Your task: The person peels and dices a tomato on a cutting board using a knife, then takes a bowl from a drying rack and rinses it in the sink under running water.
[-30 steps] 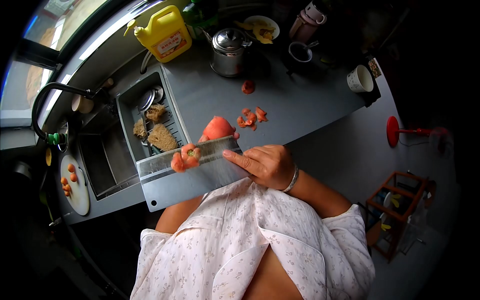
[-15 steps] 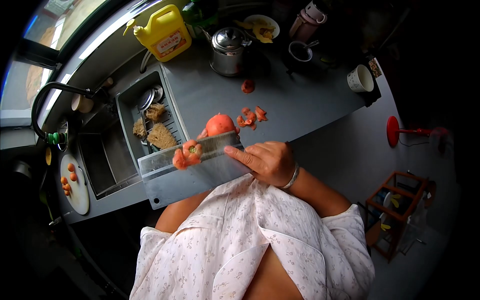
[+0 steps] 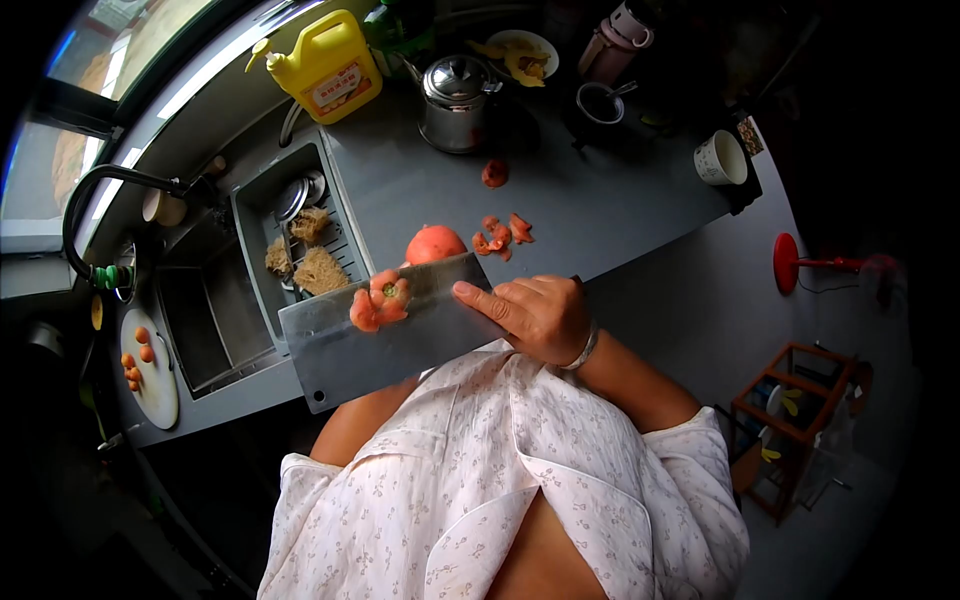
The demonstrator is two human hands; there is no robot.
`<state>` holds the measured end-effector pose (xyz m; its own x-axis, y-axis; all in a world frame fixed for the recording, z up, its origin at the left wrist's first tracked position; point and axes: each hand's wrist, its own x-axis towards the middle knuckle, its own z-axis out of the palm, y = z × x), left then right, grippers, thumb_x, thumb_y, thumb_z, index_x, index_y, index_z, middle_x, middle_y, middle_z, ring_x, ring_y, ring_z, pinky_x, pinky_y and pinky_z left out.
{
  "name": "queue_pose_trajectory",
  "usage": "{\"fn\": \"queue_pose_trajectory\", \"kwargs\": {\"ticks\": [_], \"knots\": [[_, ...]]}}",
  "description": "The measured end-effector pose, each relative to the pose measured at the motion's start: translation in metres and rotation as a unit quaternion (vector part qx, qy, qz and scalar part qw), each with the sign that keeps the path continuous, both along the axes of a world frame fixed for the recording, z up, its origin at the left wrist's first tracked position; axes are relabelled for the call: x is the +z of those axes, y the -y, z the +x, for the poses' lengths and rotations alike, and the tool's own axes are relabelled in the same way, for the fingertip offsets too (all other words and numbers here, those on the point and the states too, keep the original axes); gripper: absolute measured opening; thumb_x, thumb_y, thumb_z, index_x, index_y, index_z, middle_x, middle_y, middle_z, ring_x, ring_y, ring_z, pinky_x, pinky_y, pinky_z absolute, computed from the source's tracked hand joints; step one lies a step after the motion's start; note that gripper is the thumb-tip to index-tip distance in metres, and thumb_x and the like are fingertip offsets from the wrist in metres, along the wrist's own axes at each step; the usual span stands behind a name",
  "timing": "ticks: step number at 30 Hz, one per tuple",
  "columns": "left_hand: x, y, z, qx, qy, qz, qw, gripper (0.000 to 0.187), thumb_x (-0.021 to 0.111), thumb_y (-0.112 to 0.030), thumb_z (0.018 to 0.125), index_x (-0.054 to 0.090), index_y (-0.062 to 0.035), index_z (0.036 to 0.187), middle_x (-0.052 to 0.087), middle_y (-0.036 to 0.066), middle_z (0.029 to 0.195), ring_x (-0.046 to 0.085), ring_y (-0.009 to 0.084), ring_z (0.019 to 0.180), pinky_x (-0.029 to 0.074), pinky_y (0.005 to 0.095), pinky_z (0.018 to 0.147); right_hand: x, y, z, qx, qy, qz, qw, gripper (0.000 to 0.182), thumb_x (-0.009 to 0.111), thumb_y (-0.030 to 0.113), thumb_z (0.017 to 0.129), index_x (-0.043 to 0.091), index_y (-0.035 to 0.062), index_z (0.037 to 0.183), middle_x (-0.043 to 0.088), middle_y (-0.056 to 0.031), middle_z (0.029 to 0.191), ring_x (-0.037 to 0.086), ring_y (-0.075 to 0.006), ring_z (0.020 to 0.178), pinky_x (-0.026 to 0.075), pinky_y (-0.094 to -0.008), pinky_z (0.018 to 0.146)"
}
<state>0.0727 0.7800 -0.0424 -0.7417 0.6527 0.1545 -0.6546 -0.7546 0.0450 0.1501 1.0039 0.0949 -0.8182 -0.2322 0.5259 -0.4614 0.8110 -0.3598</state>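
Observation:
My right hand (image 3: 540,318) is closed around the handle of a wide cleaver (image 3: 350,355), its index finger stretched along the flat blade. Lobed reddish tomato peel (image 3: 381,300) with a greenish centre lies on the blade's face. Just beyond the upper edge of the cleaver shows a round red tomato (image 3: 436,244). My left hand (image 3: 406,265) is almost wholly hidden behind the blade, with only a bit of finger beside the tomato. Several curled red scraps (image 3: 500,236) lie on the counter to the right, and a darker red piece (image 3: 495,173) sits farther back.
A drying tray (image 3: 333,178) with scrubbers and lids stands beside the sink (image 3: 215,330). Brown eggs rest on a white board (image 3: 152,375) at left. Behind are a yellow jug (image 3: 330,75), a steel kettle (image 3: 455,105), a dark pot (image 3: 598,105) and a paper cup (image 3: 720,158).
The cleaver has tilted, its flat face turning more towards me, and covers more of my left hand. The tomato has shifted slightly left and away. The peel stays on the blade.

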Motion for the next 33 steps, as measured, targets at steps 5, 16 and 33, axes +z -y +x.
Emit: {"fn": "queue_pose_trajectory", "kwargs": {"ticks": [5,16,33], "knots": [[0.129,-0.047,0.004,0.062,0.159,-0.368,0.914,0.026,0.046,-0.049,0.090,0.050,-0.0242,0.085,0.053,-0.011,0.078,0.052,0.0052,0.076,0.043,0.0245,0.075,-0.005,-0.006,-0.004,-0.026,-0.001,-0.026,0.999,0.046,0.070,0.011,0.078,0.068,0.0154,0.123,0.062,-0.0021,0.069,0.061,-0.0155,0.055,0.049,-0.0288,0.049],[0.033,-0.017,-0.002,0.182,-0.135,-0.596,0.770,0.042,0.051,-0.049,0.090,0.052,-0.0083,0.101,0.056,0.009,0.112,0.052,0.0212,0.108,0.044,0.0366,0.097,0.008,0.008,0.003,0.001,0.046,-0.088,0.995,0.051,0.076,0.004,0.076,0.066,0.0094,0.125,0.064,-0.0068,0.071,0.063,-0.0194,0.058,0.051,-0.0308,0.050],[0.039,-0.018,-0.004,0.028,0.032,-0.348,0.937,0.047,0.041,-0.042,0.098,0.055,0.0010,0.108,0.057,0.005,0.087,0.054,0.0130,0.077,0.045,0.0232,0.070,-0.012,-0.005,0.001,-0.037,-0.032,-0.011,0.999,0.046,0.068,0.008,0.077,0.069,0.0168,0.122,0.059,0.0011,0.068,0.060,-0.0124,0.056,0.047,-0.0268,0.050]]}}
